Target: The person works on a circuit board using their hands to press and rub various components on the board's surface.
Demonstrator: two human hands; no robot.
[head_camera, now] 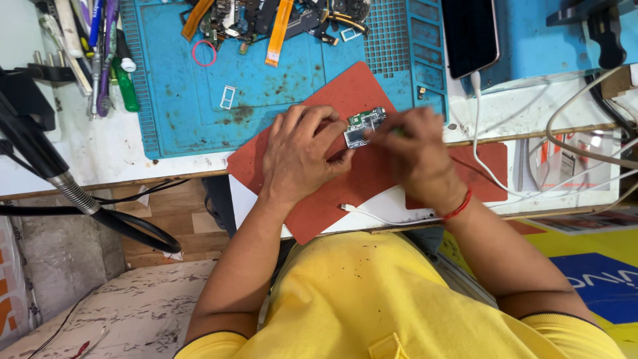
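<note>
Two hands, left (300, 154) and right (413, 151), grip closed around small circuit board (363, 125) above red mat (345, 93).

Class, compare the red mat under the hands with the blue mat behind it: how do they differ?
The red mat is plain and lies skewed over the desk edge; the blue mat has moulded compartments and lies square. The red mat bears only the circuit board that the hands hold; the blue mat is stained and strewn with parts. Both lie flat.

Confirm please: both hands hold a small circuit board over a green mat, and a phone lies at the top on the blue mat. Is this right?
Not quite. The mat under the hands is red, not green. The head view shows the left hand and the right hand holding the small circuit board over it, and the phone at the top on the blue mat.
</note>
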